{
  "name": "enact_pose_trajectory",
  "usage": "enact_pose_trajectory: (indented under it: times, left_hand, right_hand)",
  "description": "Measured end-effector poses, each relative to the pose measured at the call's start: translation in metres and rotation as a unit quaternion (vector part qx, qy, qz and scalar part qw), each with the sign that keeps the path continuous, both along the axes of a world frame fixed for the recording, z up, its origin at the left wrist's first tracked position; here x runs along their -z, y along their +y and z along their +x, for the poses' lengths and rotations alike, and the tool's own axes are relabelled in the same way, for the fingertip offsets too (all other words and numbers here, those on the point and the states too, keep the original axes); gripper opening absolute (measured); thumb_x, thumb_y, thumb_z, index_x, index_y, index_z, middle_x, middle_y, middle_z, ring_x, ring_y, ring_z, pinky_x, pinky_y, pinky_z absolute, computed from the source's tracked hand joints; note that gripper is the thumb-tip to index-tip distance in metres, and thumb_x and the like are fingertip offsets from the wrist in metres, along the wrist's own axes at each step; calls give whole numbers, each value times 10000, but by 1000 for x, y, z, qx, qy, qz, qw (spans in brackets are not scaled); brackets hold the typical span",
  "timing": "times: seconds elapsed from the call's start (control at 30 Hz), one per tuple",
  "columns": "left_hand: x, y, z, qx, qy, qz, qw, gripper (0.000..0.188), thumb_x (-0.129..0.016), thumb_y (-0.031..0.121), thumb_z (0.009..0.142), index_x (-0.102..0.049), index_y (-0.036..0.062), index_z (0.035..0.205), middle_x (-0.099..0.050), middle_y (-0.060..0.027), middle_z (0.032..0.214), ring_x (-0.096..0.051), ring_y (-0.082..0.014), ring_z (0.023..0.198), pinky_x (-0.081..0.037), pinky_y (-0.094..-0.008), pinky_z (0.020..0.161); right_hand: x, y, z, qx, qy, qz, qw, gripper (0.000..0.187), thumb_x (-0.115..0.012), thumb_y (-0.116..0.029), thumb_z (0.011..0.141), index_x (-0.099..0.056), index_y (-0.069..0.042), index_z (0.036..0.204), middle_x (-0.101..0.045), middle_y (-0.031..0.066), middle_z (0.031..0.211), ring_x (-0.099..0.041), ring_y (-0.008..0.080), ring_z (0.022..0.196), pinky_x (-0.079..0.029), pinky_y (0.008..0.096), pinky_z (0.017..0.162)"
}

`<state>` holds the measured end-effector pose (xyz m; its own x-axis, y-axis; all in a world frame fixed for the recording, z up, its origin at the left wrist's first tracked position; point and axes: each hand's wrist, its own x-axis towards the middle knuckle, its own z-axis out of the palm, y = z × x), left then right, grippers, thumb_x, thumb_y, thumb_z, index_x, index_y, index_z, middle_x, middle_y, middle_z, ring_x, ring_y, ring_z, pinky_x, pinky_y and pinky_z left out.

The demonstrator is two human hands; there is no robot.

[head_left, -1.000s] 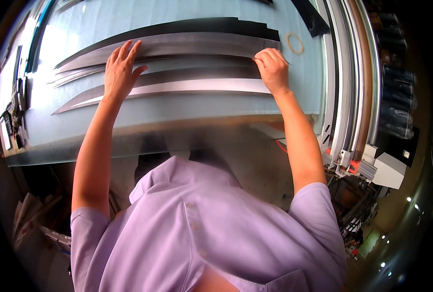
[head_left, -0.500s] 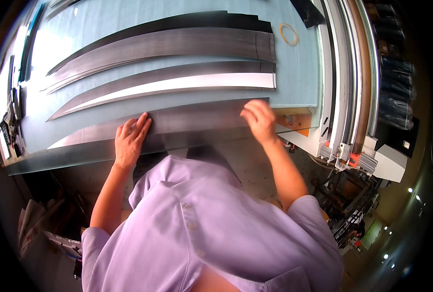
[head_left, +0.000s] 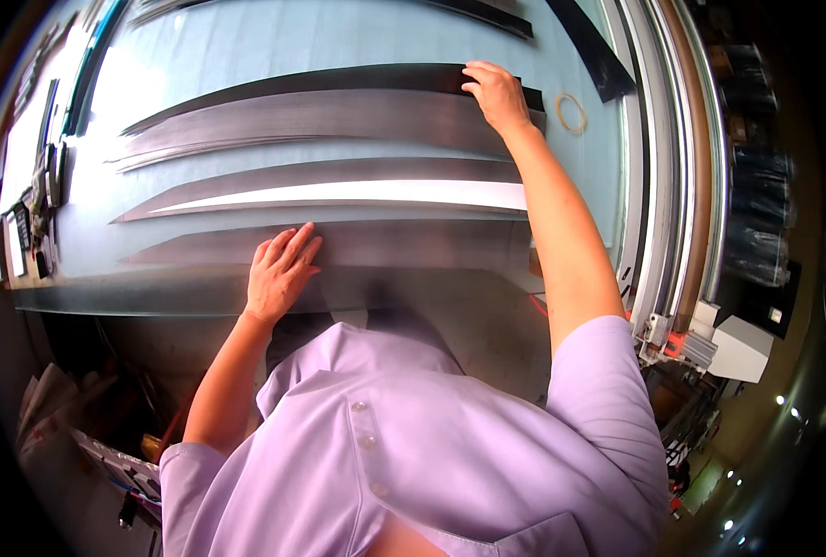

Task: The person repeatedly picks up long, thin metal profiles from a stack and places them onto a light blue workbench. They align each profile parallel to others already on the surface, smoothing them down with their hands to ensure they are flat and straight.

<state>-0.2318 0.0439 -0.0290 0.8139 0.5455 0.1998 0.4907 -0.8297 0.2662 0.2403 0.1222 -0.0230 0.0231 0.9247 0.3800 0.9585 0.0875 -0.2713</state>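
My left hand (head_left: pixel 283 276) lies with its fingers stretched on the nearest dark sheet, a long curved panel (head_left: pixel 385 243) tapering to the left along the table's front edge. Farther off, my right hand (head_left: pixel 500 100) is over the right end of a stack of similar curved sheets (head_left: pixel 339 116), near its black far strip (head_left: pixel 357 76). The fingers of that hand are bent and a little apart, and nothing shows between them. Between the two lies another tapered dark sheet (head_left: pixel 274 174) with a white band (head_left: pixel 385 192) along it; my right forearm covers its right end.
The light blue tabletop (head_left: pixel 561 172) carries a thin yellowish ring (head_left: pixel 571 113) and a black strip (head_left: pixel 594 51) at the far right. A metal rail (head_left: pixel 659 167) runs along the right side. Small dark items (head_left: pixel 32 218) line the left edge.
My right hand has moved away from the near sheet's right end, out to the far stack. My left hand stays on the near sheet. The whole view has shifted somewhat.
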Motion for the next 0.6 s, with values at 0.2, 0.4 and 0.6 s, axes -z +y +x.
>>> enact_pose_trajectory:
  times: [0.2,0.4,0.6]
  left_hand:
    - [2,0,-1,-6,1,-14,1000,573,-786,230,762,-625,147,1306,-532,-12,1479,-540,-229,1243,-436,-402,997]
    - [-3,-1,-1,-10,-9,-17,1000,579,-784,208,749,-633,137,1304,-540,-25,1474,-548,-246,1237,-445,-405,993]
    - [-2,-1,0,-4,-15,-11,1000,585,-783,217,760,-624,143,1318,-538,-26,1474,-544,-248,1245,-443,-409,998]
  right_hand:
    - [6,7,4,-35,-56,-74,995,145,-749,-66,808,-737,-18,944,-720,119,972,-667,306,968,-557,386,848]
    - [2,4,0,-28,-85,-42,995,97,-707,-65,824,-654,-25,752,-658,101,807,-645,302,836,-538,405,742]
    - [-23,4,5,-35,-115,-50,992,150,-730,-97,819,-606,-41,756,-602,103,758,-621,324,804,-504,440,717]
